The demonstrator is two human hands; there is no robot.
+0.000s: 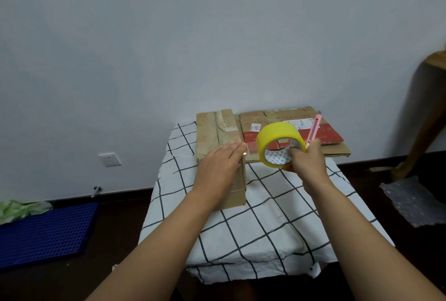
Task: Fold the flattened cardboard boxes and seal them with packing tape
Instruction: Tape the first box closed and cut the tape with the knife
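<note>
A folded brown cardboard box (212, 131) stands on the table with the checked cloth (265, 223). My left hand (220, 168) lies flat on the box's top near its right edge, fingers straight. My right hand (307, 160) holds a yellow roll of packing tape (275, 136) upright, fingers through its core, just right of the box. The same hand also grips a pink utility knife (315, 129) that points up and away. Behind the roll lie flattened cardboard boxes (330, 135), one with a red band and white labels.
A blue perforated mat (45, 233) and green crumpled material (21, 209) lie on the dark floor at the left. A wall socket (109, 159) is low on the wall. A wooden furniture leg (422, 117) and a sheet of bubble wrap (415, 201) are at the right.
</note>
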